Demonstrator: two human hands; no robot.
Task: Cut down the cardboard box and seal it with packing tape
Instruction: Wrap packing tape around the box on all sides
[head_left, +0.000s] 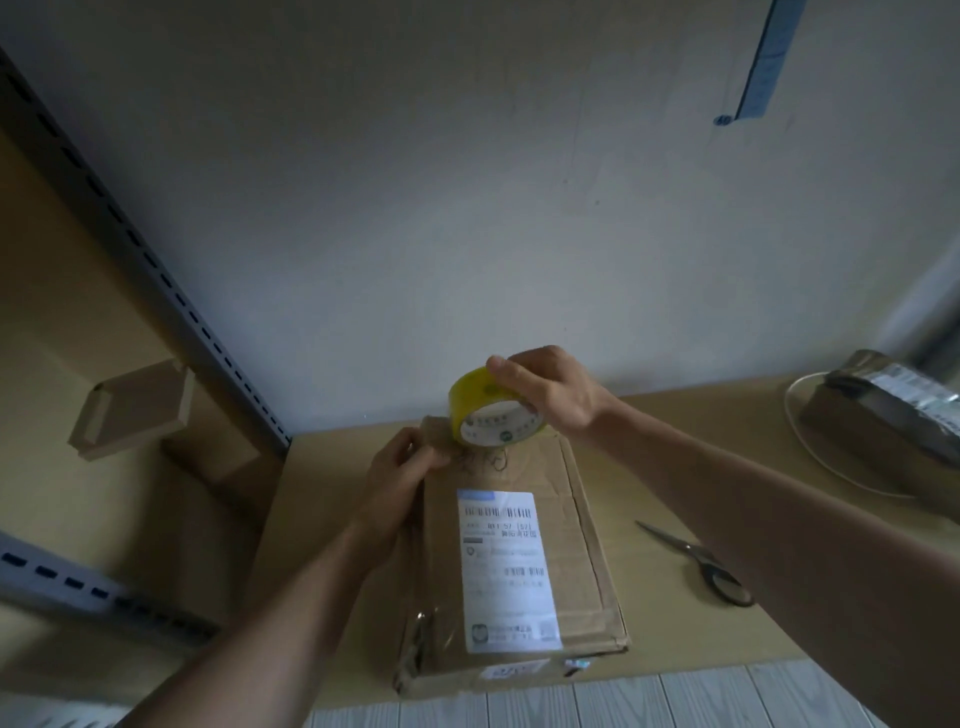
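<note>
Our right hand (550, 395) grips tape roll (488, 415) above cardboard box (582, 545) far end; left hand (400, 478) grips its corner. Scissors (701, 564) lie right, our forearm partly covering; parcel (883, 405) beyond.

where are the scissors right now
In the head view, the scissors lie flat on the table, on the right side, just right of the cardboard box and apart from it.

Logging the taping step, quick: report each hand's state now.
Left hand: closed, gripping the cardboard box at its far end.
Right hand: closed, holding the yellow tape roll.
</note>
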